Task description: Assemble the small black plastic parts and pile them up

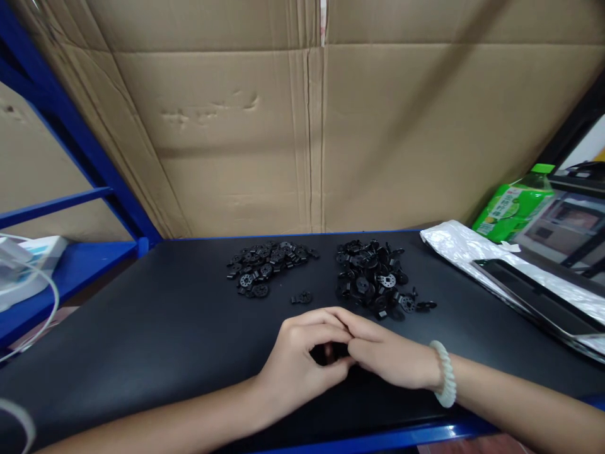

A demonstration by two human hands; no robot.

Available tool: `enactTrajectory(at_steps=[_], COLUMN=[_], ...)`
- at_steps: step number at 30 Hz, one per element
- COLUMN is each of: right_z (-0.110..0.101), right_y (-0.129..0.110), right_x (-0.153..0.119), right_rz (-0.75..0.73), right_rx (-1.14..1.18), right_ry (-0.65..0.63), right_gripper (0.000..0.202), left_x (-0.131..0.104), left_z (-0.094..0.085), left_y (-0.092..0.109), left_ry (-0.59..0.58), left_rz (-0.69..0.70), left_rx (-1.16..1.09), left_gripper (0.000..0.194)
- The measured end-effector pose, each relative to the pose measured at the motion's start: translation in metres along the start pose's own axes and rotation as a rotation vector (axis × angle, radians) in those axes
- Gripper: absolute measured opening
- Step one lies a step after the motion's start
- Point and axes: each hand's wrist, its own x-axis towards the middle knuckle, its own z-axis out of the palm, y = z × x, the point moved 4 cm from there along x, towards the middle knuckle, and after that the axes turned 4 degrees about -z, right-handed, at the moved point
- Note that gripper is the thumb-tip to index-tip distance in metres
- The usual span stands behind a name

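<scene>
My left hand (302, 359) and my right hand (392, 356) meet over the front of the black tabletop (179, 328), fingertips touching. The left fingers curve round and its thumb and fingers press against the right hand. Both hands are closed; whatever lies between them, if anything, is hidden. A pale beaded bracelet (444, 374) circles my right wrist. Just beyond the hands lies a single small black plastic piece (302, 297) with a round, holed disc and a tab. Behind it to the left spreads a pile of similar black pieces (269, 261); a taller heap of black disc pieces (371, 274) is to the right.
A silvery wrapped sheet (449, 243) with a dark flat device (534, 293) on it occupies the right side. Near it stands a green-labelled bottle (515, 205). Cardboard (227, 139) walls the back. At left are a blue metal frame (70, 139) and a white cable (51, 290).
</scene>
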Motion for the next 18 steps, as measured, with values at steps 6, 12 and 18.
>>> enactTrajectory(at_steps=[6,12,18], right_z=[-0.001,-0.009,-0.056], right_y=[0.004,0.001,-0.03], right_x=[0.003,0.0,-0.017], right_rz=[0.004,-0.071,-0.374], right_rx=[0.12,0.263,-0.758], right_ry=[0.032,0.051,0.464], right_gripper=[0.036,0.042,0.04], left_x=[0.001,0.002,0.007], left_z=[-0.004,-0.017,-0.035], left_y=[-0.009,-0.014,-0.024], left_ry=[0.081,0.187,0.213], left_rz=[-0.11,-0.196,-0.13], left_rx=[-0.057,-0.282,0.159], left_gripper=[0.018,0.016,0.026])
